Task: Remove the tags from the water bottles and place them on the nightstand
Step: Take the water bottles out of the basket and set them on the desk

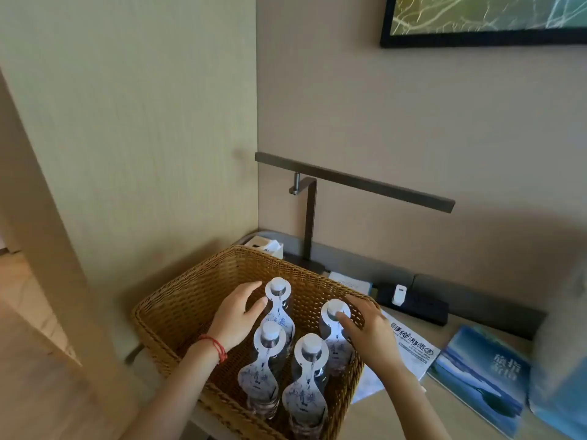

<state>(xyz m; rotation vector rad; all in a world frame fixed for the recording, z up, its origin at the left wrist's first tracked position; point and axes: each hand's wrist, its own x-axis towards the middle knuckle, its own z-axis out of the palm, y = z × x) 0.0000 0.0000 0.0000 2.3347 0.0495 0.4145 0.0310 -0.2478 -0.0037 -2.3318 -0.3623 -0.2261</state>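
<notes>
Inside a wicker basket [190, 300] on the nightstand worktop [444, 408], four tagged water bottles [309, 376] stand upright. Left hand [236, 315], fingers loosely spread, touches the rear-left bottle [281, 308] at its paper tag [279, 319]. Right hand [365, 328] rests relaxed fingers on the right bottle's cap [333, 309]. Brochures [482, 376], a power strip [413, 301] and desk lamp [349, 182] lie beside the basket.

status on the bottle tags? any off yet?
Done: nothing. All four water bottles stand in the wicker basket, each with its paper tag round the neck. In hand: left hand reaches the far-left bottle; right hand has fingertips on the far-right bottle's tag. Left: pull all four tags, move them to the nightstand.
</notes>
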